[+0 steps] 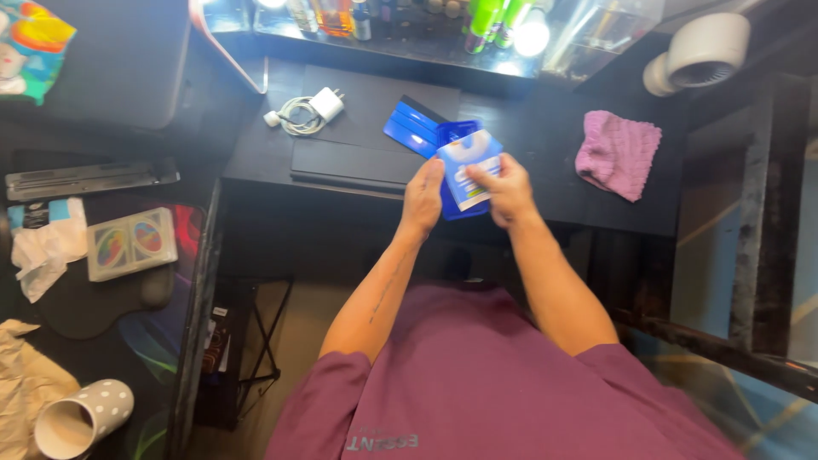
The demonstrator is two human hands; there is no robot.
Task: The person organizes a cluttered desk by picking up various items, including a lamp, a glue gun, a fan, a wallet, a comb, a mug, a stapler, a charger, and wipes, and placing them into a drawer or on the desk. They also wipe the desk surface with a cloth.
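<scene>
At the far left, a polka-dot mug [83, 417] lies on its side near crumpled brown paper [25, 383]. Above them a clear case of coloured cards [132, 243] rests on a dark mouse pad [102, 307], beside crumpled white tissue [43, 251]. A grey metal stand [89, 177] lies flat further up.

On the black desk [273, 153] a white charger with its coiled cable [307, 112] sits on a closed dark laptop [366, 128]. Just right of it lie blue flat pieces [411, 128], partly under what the hands hold.

The left hand [423, 200] is curled, its thumb pressed on the left edge of a blue-and-white packet [467, 170], fingers wrapped behind it. The right hand [509, 192] pinches the same packet from the right, thumb on its front face. The packet is held upright just above the front edge of the desk, between both hands, with a blue tray-like piece [456, 136] behind it; whether the hands grip that piece too cannot be told.

Well apart to the right, a pink knitted cloth [618, 153] lies on the desk. Beyond it, a white vent pipe [700, 53] shows at the upper right.
</scene>
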